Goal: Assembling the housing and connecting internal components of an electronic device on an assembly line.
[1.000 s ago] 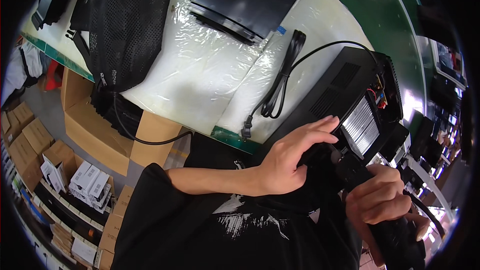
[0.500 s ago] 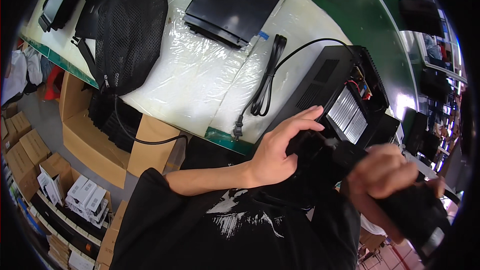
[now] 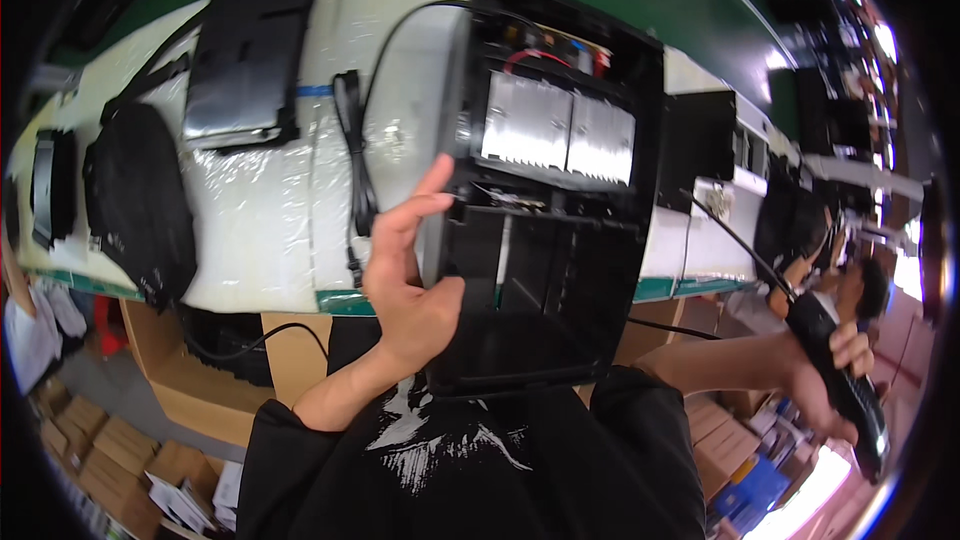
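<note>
A black open casing [image 3: 535,355] lies in front of me, its near end reaching past the table's edge toward my body. Inside its far half sit two silver metal blocks [image 3: 527,125] beside red wires [image 3: 535,55]; the near half is a dark hollow. My left hand [image 3: 415,285] grips the casing's left wall, thumb at the edge and fingers along the side. Out to the right, away from the casing, my right hand [image 3: 852,352] is closed round a black electric screwdriver [image 3: 838,380], whose long thin shaft points up and left.
On the wrapped white padding lie a coiled black power cord [image 3: 353,145], a flat black panel [image 3: 245,70] and a black mesh bag [image 3: 140,200]. An open cardboard box [image 3: 195,385] stands below the table's front edge. Another person [image 3: 850,285] is at the far right.
My view has swung right, so the casing now sits mid-picture. The screwdriver has moved away from the casing, out to the right. My left hand has shifted along the casing's left side.
</note>
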The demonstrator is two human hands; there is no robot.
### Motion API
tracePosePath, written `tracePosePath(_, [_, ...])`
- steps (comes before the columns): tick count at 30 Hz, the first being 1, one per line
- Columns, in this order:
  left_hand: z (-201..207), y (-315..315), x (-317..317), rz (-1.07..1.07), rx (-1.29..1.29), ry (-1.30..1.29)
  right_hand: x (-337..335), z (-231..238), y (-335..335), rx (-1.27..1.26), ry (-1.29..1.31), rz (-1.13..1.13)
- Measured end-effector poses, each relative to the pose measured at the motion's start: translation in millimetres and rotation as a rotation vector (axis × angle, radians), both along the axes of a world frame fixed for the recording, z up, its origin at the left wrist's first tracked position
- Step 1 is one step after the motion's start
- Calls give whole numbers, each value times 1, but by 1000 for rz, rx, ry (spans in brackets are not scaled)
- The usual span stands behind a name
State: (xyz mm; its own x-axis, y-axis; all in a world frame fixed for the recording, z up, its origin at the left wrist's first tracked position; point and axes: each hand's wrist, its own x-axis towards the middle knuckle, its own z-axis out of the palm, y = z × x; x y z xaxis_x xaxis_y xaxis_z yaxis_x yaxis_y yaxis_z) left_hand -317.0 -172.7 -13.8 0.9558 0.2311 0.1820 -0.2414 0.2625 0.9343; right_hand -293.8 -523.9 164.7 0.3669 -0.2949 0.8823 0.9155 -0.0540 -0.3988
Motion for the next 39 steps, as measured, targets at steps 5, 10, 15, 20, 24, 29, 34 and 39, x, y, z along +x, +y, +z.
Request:
tracePosePath(5, [-4, -20, 29, -3, 88, -13, -17, -22, -69, 65, 117, -268])
tracePosePath(10, [2, -26, 50, 20, 106, 7, 3, -51, -93, 181, 194, -328])
tracePosePath(15, [1, -29, 46, 15, 96, 50, 25, -73, -69, 166, 214, -368])
tracePosePath(20, [0, -26, 46, 1, 149, 27, 40, -62, -82, 137, 350, -58])
tracePosePath(24, [2, -27, 48, 0, 157, 53, 87, -41, -69, 77, 530, -184])
tracePosePath(29, [3, -26, 48, 27, 93, 66, 136, -29, -42, -156, 445, -454])
tracePosePath(34, [2, -28, 47, 17, 58, 40, 141, -29, -51, -140, 496, -444])
tracePosePath(39, [-1, -25, 47, 28, 49, 44, 131, -29, -40, -162, 537, -505])
